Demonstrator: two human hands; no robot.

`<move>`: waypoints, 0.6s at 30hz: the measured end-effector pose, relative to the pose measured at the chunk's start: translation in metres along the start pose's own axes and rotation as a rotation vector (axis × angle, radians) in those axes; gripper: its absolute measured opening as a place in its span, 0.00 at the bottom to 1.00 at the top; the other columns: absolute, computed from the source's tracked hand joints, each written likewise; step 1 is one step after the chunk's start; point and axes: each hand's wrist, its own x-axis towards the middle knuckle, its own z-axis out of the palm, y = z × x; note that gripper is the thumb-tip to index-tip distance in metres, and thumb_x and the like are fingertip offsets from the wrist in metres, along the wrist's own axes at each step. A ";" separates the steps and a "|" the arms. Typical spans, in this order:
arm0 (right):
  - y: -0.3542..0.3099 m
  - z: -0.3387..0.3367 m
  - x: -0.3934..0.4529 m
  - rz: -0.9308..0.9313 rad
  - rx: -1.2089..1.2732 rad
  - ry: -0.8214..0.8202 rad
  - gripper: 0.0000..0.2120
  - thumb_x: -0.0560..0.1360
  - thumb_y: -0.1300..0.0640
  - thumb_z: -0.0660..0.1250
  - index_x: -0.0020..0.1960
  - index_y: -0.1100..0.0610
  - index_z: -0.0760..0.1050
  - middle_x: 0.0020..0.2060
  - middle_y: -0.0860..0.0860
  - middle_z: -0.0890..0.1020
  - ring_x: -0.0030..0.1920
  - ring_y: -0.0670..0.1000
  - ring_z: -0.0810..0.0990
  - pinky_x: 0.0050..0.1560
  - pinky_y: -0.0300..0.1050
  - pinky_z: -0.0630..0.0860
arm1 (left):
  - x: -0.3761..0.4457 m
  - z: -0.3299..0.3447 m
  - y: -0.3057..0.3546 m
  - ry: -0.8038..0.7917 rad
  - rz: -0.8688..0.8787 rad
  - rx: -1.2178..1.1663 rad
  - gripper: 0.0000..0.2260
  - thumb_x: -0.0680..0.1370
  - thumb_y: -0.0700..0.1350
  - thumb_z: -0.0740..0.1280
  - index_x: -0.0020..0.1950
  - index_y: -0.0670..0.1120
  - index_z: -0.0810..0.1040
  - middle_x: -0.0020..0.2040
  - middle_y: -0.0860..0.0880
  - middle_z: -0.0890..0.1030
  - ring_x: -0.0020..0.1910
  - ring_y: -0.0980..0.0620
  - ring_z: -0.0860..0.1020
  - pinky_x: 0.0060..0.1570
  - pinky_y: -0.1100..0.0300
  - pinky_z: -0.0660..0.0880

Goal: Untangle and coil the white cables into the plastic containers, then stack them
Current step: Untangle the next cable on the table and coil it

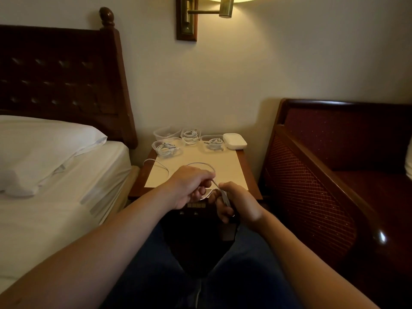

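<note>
Both hands hold one white cable [156, 162] over the near edge of a small wooden nightstand [250, 175]. My left hand [191, 186] pinches a strand, and loose loops trail from it across a cream paper sheet [223, 166]. My right hand [236, 202] grips a gathered coil of the same cable. At the back stand several clear plastic containers: one front left [166, 147] with a coiled cable, one behind it [166, 132] that looks empty, a middle one [190, 136] and a right one [213, 142], each holding coiled cable.
A white lidded box [235, 141] sits at the nightstand's back right corner. A bed with a white pillow [44, 148] lies to the left. A dark red upholstered chair [323, 163] stands to the right. A wall lamp [225, 7] glows above.
</note>
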 end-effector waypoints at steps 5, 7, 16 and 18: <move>-0.008 0.002 0.000 -0.020 0.097 -0.015 0.18 0.80 0.52 0.53 0.41 0.63 0.74 0.20 0.52 0.61 0.20 0.52 0.62 0.26 0.43 0.61 | 0.000 0.002 -0.007 0.109 0.130 0.357 0.12 0.76 0.52 0.70 0.43 0.42 0.80 0.35 0.49 0.77 0.30 0.52 0.73 0.31 0.59 0.68; -0.009 0.001 -0.001 0.006 0.207 -0.039 0.21 0.81 0.53 0.49 0.38 0.62 0.73 0.19 0.50 0.60 0.18 0.50 0.60 0.25 0.44 0.58 | 0.002 0.003 -0.012 0.193 0.255 0.478 0.15 0.72 0.58 0.68 0.45 0.46 0.82 0.40 0.51 0.81 0.42 0.50 0.79 0.44 0.53 0.76; -0.017 -0.010 -0.001 0.053 0.639 -0.265 0.21 0.78 0.51 0.48 0.38 0.61 0.73 0.16 0.47 0.62 0.16 0.47 0.63 0.28 0.45 0.53 | 0.002 0.007 -0.031 -0.133 0.557 0.222 0.19 0.81 0.61 0.59 0.40 0.51 0.80 0.38 0.53 0.80 0.42 0.53 0.78 0.52 0.51 0.76; -0.020 -0.010 -0.001 0.060 0.683 -0.313 0.22 0.79 0.51 0.47 0.41 0.62 0.73 0.17 0.48 0.64 0.18 0.48 0.66 0.29 0.43 0.60 | 0.001 0.007 -0.032 -0.148 0.536 0.181 0.20 0.80 0.63 0.58 0.40 0.51 0.79 0.39 0.50 0.79 0.42 0.53 0.78 0.47 0.55 0.76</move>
